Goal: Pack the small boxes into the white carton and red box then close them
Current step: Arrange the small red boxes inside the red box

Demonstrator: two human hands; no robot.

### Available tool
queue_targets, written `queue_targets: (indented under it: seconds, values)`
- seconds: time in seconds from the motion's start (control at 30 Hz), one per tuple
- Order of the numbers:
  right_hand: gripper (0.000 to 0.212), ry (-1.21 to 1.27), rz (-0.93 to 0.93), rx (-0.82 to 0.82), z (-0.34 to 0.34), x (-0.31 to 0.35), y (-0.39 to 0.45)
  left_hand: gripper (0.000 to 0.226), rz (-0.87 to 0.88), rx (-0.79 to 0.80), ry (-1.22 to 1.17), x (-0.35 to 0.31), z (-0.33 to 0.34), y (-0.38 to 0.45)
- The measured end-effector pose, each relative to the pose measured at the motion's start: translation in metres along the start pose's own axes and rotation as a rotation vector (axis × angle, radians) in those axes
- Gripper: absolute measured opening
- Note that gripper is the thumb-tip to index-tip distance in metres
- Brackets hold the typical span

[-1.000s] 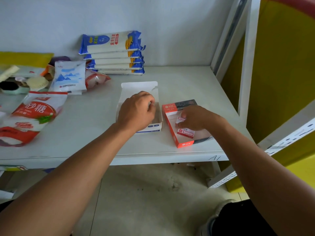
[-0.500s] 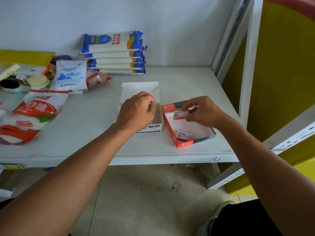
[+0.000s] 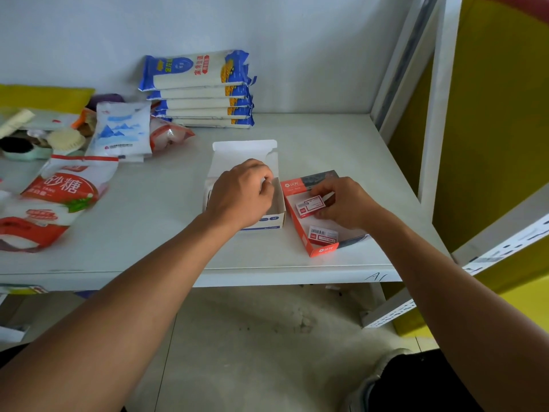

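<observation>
**Packing under way: red box part filled, both containers open**

The white shelf (image 3: 326, 150) carries all items. The white carton (image 3: 246, 153) is the landmark: it sits near the shelf's front edge, lid flap raised at its far side. The left hand (image 3: 237, 194) hovers over the carton's mouth with fingers curled; whether it grips anything cannot be told, and the carton's contents are hidden beneath it.

Just right of the carton lies the red box (image 3: 297, 221), open-topped. The right hand (image 3: 347, 203) pinches a small red-and-white box (image 3: 310, 206) over the red box's far half. A second small box (image 3: 322, 234) already lies in its near end.

Judgement: the filling step is in hand. The next move calls for setting the held box flat beside the second one, clear of the walls, before any closing.

Left of the carton, well apart, lie food packets (image 3: 59, 197).
</observation>
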State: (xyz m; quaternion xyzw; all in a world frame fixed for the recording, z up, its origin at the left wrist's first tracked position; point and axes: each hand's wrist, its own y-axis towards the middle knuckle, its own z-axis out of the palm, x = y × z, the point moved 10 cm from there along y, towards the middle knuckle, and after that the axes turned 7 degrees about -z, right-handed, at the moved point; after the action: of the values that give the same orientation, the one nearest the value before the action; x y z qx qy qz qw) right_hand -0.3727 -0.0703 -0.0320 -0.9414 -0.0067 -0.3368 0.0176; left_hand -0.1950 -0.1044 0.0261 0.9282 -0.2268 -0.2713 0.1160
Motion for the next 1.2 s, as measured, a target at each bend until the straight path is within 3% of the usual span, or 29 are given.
queue_targets:
  seconds: [0.1,0.27,0.4,0.6,0.83,1.03,1.2]
  values:
    - [0.040,0.005,0.020,-0.001,-0.002,-0.001,0.001,0.015,-0.004,-0.004,0.000,0.000,-0.001,0.000]
    - [0.049,-0.115,0.057,-0.140,-0.018,0.003,0.000,0.017,0.011,-0.007,0.025,0.000,-0.001,0.001]
    - [0.066,-0.129,0.012,0.120,0.008,0.008,-0.004,0.020,0.055,-0.006,0.064,-0.003,0.000,-0.002]
    - [0.040,-0.139,0.015,0.136,0.000,0.004,-0.005,0.019,0.046,-0.010,0.062,-0.001,0.001,-0.002]
    - [0.051,-0.258,-0.053,0.289,0.014,0.010,-0.002,0.019,0.038,-0.005,0.053,-0.003,-0.001,-0.001]
    - [0.032,-0.218,0.030,0.129,0.006,0.000,0.002,0.019,0.020,-0.001,0.056,0.001,-0.001,-0.002]
    - [0.037,-0.172,0.131,-0.026,0.001,-0.009,0.002,0.018,0.015,0.007,0.056,0.002,0.001,-0.001]
